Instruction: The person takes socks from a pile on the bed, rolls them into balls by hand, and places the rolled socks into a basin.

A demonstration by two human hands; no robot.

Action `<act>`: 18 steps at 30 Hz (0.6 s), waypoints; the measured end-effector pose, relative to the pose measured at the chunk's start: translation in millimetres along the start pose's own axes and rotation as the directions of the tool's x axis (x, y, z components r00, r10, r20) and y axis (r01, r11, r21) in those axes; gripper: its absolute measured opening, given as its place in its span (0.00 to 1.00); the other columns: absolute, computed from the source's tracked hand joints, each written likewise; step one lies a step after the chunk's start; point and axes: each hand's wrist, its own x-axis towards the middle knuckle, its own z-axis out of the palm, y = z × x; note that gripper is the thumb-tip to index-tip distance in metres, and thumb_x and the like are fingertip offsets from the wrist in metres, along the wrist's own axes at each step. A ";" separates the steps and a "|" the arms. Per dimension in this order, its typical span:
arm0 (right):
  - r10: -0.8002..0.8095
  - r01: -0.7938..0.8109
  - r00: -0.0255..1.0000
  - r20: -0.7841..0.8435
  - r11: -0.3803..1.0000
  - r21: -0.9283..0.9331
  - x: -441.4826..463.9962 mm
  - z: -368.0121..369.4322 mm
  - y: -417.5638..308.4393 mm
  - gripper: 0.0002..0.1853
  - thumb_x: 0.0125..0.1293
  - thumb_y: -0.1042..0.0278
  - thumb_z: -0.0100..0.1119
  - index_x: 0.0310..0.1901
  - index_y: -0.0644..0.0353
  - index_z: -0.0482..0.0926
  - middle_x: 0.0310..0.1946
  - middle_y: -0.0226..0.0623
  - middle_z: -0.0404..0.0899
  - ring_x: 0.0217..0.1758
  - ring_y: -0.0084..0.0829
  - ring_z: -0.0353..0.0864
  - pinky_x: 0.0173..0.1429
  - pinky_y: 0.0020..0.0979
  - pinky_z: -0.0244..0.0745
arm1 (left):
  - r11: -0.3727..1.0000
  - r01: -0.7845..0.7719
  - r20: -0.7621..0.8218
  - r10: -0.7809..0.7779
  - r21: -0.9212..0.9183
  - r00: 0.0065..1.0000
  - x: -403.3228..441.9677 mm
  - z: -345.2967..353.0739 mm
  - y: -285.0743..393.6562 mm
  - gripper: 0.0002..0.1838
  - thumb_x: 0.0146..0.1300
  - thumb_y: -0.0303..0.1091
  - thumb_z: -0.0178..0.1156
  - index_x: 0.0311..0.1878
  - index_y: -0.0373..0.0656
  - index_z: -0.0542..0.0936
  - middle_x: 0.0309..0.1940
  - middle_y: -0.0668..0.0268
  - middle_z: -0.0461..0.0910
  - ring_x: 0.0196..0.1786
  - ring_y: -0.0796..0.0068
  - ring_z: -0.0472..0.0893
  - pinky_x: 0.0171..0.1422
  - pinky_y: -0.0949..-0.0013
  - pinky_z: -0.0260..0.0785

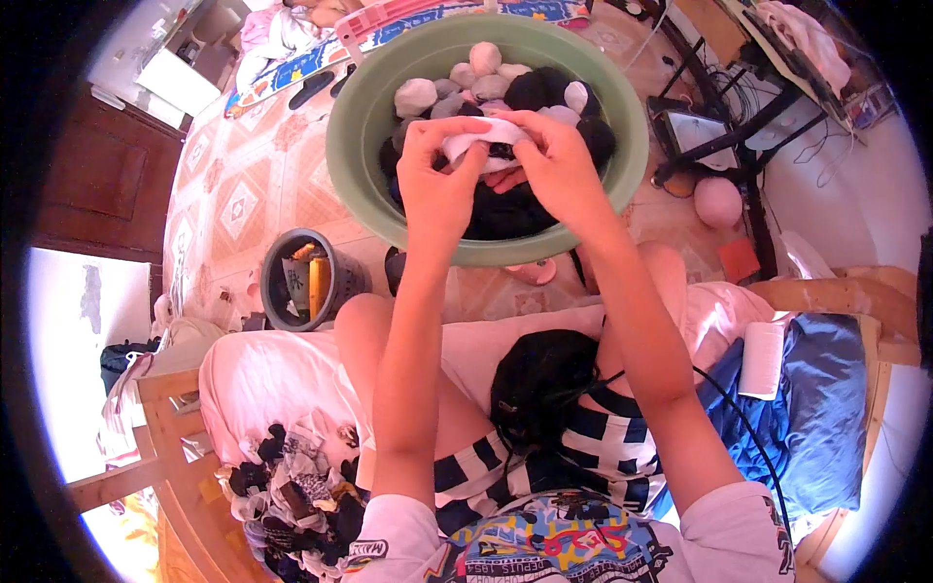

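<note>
Above a green basin [355, 185], my left hand [435, 180] and my right hand [564, 170] grip a white sock [498, 131] with a dark patch. Both thumbs press into the bunched fabric from below, while the fingers curl over its top edge. In the basin are several balled-up socks [416, 95] in white, grey, pink and black, with dark fabric [501, 216] nearest me. A heap of loose socks [296, 496], mixed black, white and grey, lies on the bed to my left.
A grey bin [348, 291] stands on the tiled floor left of my legs. On the bed at right are blue bedding [826, 418] and a white roll [761, 360]. A black item with a cord [544, 384] rests in my lap. A pink ball [717, 202] sits by the wall.
</note>
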 end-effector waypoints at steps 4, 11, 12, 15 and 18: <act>-0.106 0.105 0.994 -0.040 0.994 -0.040 -0.3 4.6 6.2 0.15 0.67 0.82 0.42 0.51 0.70 0.76 0.37 0.44 0.83 0.30 0.34 0.87 0.34 0.26 0.84 | 0.951 -0.205 -0.002 0.211 0.233 0.977 4.8 -5.2 -3.9 0.11 0.52 0.17 0.62 0.40 0.38 0.80 0.44 0.66 0.75 0.42 0.79 0.76 0.43 0.76 0.70; 0.151 -0.208 0.972 0.178 0.906 0.370 2.4 -11.7 -14.2 0.19 0.72 0.64 0.49 0.60 0.65 0.70 0.42 0.45 0.80 0.37 0.36 0.85 0.40 0.32 0.84 | 0.990 -0.050 0.079 0.062 -0.134 0.995 11.6 -15.4 -5.0 0.19 0.57 0.13 0.57 0.51 0.39 0.74 0.51 0.64 0.75 0.53 0.72 0.78 0.57 0.69 0.71; 0.151 -0.208 0.973 0.176 0.905 0.370 2.3 -10.6 -16.5 0.19 0.72 0.64 0.49 0.60 0.65 0.70 0.42 0.45 0.80 0.37 0.36 0.85 0.40 0.32 0.84 | 0.990 -0.050 0.081 0.061 -0.134 0.995 11.0 -14.7 -2.6 0.19 0.57 0.13 0.57 0.51 0.39 0.74 0.51 0.64 0.75 0.53 0.72 0.78 0.57 0.69 0.71; 0.250 -0.267 0.963 0.096 0.928 0.259 -0.4 -8.2 -16.6 0.20 0.72 0.58 0.52 0.57 0.64 0.73 0.37 0.41 0.80 0.33 0.30 0.84 0.38 0.28 0.82 | 0.989 0.008 0.141 0.013 -0.146 0.990 6.2 -9.9 4.0 0.20 0.56 0.12 0.57 0.52 0.39 0.74 0.52 0.63 0.75 0.54 0.71 0.77 0.59 0.68 0.70; 0.220 -0.235 0.969 0.116 0.963 0.135 1.8 -11.4 -7.6 0.20 0.71 0.55 0.57 0.53 0.64 0.77 0.34 0.35 0.79 0.29 0.24 0.81 0.35 0.24 0.80 | 0.981 -0.037 0.204 0.076 -0.189 0.976 4.2 -6.5 5.3 0.18 0.61 0.17 0.56 0.54 0.39 0.73 0.52 0.63 0.75 0.55 0.71 0.76 0.59 0.67 0.70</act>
